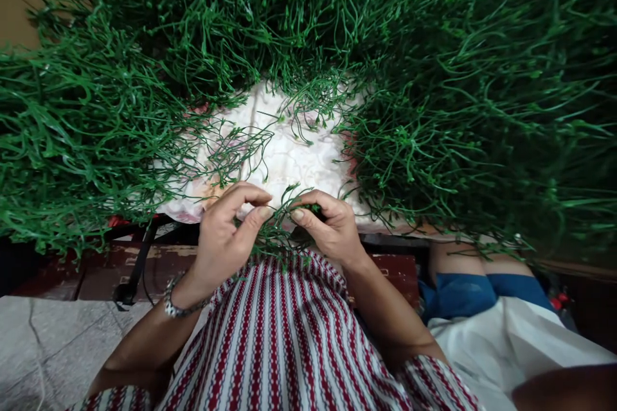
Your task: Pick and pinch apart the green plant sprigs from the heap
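Observation:
Both of my hands are close together near the front edge of the white cloth. My left hand (229,228), with a bracelet (176,302) on its wrist, has thumb and index finger curled together at the thin green stems (284,209) between the hands. My right hand (332,225) pinches the same stems between thumb and bent index finger. These stems are slender and plant-like, with small forked or bud-like tips; I cannot tell whether they are real or artificial. More stems hang just below my fingers, against my striped clothing (289,334).
Big heaps of similar green stems lie at the left (72,135), the back (289,6) and the right (457,115). Loose ones lie on the patterned white cloth (299,160). To the right sits another person in blue shorts (463,295). A dark red wooden bench (116,270) is below.

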The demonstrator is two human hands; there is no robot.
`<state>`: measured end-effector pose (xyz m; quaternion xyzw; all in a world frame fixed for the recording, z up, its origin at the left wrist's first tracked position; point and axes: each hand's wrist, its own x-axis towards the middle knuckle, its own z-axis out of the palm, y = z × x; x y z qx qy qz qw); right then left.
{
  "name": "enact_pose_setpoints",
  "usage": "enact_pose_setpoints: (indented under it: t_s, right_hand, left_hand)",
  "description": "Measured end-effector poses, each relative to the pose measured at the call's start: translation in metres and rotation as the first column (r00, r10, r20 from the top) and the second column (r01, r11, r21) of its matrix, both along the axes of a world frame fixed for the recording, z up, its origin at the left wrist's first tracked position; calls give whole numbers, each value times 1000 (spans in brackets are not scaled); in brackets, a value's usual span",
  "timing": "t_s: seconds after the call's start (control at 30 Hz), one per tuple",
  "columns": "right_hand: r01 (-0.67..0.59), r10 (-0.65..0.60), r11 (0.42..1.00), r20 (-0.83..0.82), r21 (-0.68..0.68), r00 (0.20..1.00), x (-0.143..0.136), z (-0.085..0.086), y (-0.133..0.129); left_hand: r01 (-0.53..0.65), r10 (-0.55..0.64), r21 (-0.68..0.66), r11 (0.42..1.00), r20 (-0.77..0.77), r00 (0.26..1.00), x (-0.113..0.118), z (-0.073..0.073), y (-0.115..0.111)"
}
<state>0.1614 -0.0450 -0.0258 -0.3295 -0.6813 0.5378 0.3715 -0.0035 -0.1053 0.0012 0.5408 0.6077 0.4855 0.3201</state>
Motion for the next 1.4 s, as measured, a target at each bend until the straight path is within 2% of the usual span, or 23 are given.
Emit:
enact_pose_setpoints:
  t_s: [0.07, 0.13, 0.2, 0.27, 0.37, 0.53, 0.63, 0.7, 0.77, 0.87, 1.0, 1.2, 1.33, 1.4]
  right_hand:
    - [10, -10, 1000, -22, -11, 1000, 0, -1, -1]
    - [8, -9, 1000, -58, -26, 998, -1, -2, -3]
    - [0, -3, 999, -82, -36, 997, -3, -2, -4]
    - [-9, 5, 999, -92, -42, 996, -3, -2, -5]
    - [-40, 34, 997, -100, -64, 994, -3, -1, -4]
    - [-196, 189, 976, -75, -97, 979, -2, 1, 1]
    - [-239, 234, 965, -52, -109, 971, -2, 2, 2]
    - [-254, 249, 955, -55, -152, 967, -3, 1, 2]
    - [-257, 248, 944, -67, -207, 966, -4, 1, 1]
    - [-242, 238, 941, -47, -235, 970, -6, -1, 0]
    - [-188, 201, 963, 46, -192, 979, -9, -5, 0]
    - [-143, 158, 986, 204, -87, 966, -6, -3, 4]
    - [17, -21, 1000, 184, 21, 983, 5, 12, 11]
    - [17, -18, 1000, 142, 10, 990, 7, 20, 13]
  left_hand:
    - [22, -13, 41, 999, -203, 979, 2, 5, -5]
    - [56, -52, 9, 998, -264, 963, 3, 6, -7]
    - [45, -53, -51, 998, -170, 984, 3, 2, -7]
    - [27, -28, -102, 994, -11, 1000, 1, -3, -5]
    - [56, -32, -157, 986, 153, 988, 0, -7, -2]
    - [161, -120, -185, 969, 214, 969, 3, -3, 2]
    - [206, -165, -176, 963, 225, 960, 2, -4, 3]
    - [196, -165, -111, 974, 241, 956, 0, -7, 3]
    - [135, -127, -10, 991, 258, 958, -2, -8, 2]
    - [42, -68, 96, 995, 286, 956, -3, -9, 0]
    - [22, -67, 125, 992, 363, 930, -2, -11, -2]
    - [25, 7, -66, 997, 455, 891, 1, -11, -4]
    - [26, 6, -91, 996, 338, 941, 2, -9, -5]
    - [41, -24, -65, 997, 241, 970, 2, -9, -5]
